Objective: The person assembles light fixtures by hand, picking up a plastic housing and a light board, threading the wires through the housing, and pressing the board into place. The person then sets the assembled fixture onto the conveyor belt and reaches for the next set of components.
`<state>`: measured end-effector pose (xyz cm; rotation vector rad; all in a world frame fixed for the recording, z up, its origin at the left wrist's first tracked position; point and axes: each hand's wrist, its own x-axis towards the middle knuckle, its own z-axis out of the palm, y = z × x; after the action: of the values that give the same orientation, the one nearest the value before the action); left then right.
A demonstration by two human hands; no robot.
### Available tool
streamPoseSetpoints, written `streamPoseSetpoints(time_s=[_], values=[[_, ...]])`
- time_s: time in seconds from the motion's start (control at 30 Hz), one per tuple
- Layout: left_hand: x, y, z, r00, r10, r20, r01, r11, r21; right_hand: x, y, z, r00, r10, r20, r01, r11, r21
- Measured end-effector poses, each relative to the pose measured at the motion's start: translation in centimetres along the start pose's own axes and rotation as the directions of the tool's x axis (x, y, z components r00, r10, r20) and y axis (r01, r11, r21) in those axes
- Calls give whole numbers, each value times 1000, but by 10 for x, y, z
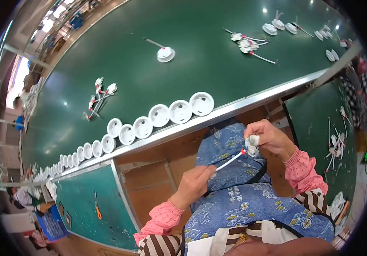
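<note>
Between my two hands, above my lap, is a thin white cable (229, 161) with a red ring and a white lumpy end piece (252, 145). My left hand (195, 183) is closed on the cable's lower end. With its fingers pinched, my right hand (269, 135) grips the lumpy end piece at the top. A row of white round cups (180, 112) stands along the near edge of the green table (140, 85), just beyond my hands. Their open sides face me, with small holes visible in the bases.
Similar cables with white ends (100, 98) lie on the table at left, with another cluster (248, 44) farther back. A single white cup with a cable (165, 54) sits mid-table. Orange-handled scissors (98, 209) lie on a lower green surface at left. More cables (336, 145) lie at right, near other people.
</note>
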<state>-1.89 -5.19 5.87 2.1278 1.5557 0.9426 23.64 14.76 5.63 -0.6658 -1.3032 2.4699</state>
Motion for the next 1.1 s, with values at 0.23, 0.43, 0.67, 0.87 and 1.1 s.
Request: streamPoseSetpoints(time_s=[0.23,0.43,0.67,0.87,1.1], values=[[64,-54,-88,993,-118,2,100,850,518,-6,-6,-9,978,-195,-72,208,940,271],[137,-127,-78,975,-32,221,-74,887,456,-20,5,-5,979,-156,-127,189,934,304],[257,-74,52,987,122,100,-145,952,268,-28,3,-15,954,-193,-229,269,888,372],[333,-31,120,987,160,11,-159,963,216,-69,-8,-39,844,-357,-401,484,829,280],[230,-81,-55,989,-67,134,34,971,235,-77,3,-42,808,-405,-427,546,788,284]])
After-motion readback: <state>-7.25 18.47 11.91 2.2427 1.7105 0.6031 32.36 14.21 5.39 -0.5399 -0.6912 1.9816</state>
